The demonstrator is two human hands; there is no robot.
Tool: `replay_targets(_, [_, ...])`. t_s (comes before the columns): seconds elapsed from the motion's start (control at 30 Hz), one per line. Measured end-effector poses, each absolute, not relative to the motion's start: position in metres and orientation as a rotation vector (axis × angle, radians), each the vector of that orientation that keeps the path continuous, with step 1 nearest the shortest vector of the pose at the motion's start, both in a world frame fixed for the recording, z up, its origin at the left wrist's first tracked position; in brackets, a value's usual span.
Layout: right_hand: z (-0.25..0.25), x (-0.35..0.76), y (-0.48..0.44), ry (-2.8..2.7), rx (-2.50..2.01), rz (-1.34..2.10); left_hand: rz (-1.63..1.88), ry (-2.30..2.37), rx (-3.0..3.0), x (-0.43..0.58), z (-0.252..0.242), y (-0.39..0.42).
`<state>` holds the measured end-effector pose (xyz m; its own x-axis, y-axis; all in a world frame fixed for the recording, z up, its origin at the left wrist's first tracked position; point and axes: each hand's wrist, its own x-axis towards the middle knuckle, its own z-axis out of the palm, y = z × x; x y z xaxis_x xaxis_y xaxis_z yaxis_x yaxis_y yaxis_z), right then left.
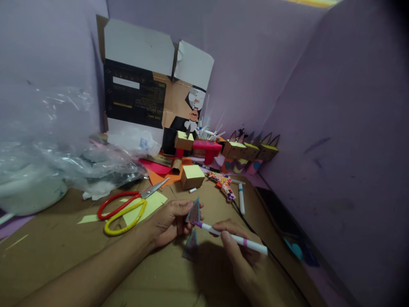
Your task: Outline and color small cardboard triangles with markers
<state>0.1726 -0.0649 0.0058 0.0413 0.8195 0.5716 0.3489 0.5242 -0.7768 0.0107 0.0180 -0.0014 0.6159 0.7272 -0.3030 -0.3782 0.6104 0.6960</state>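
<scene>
My left hand (174,221) pinches a small paper triangle (193,212) with a blue-green edge and a purplish, coloured-in middle. In my right hand (244,251) is a white marker (236,238) with a purple tip, which meets the lower part of that triangle. A second triangle (191,247), coloured much the same, lies on the cardboard just below my left hand. Beyond my hands sit a small cardboard box (192,178) with a pale yellow top and a white marker cap (192,190).
Scissors (128,207) with red and yellow handles lie on pale yellow paper (156,201) at left. A patterned glue gun (223,184) with a black cord and another marker (241,198) lie right. Behind stand several cardboard animal figures (251,151), a plastic bag (73,145) and a large box (137,94).
</scene>
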Motion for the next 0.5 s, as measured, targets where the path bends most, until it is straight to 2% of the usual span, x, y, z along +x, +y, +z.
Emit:
replay_targets(0.37, [0.0040, 0.1713, -0.0656, -1.361, -1.027, 0.489, 0.681, 0.594, 0.647, 0.0104, -0.0033, 0.0180])
replay_targets(0.5, [0.0062, 0.1689, -0.0653, -1.522, -1.020, 0.488, 0.691, 0.616, 0.654, 0.0110, -0.0019, 0.0165])
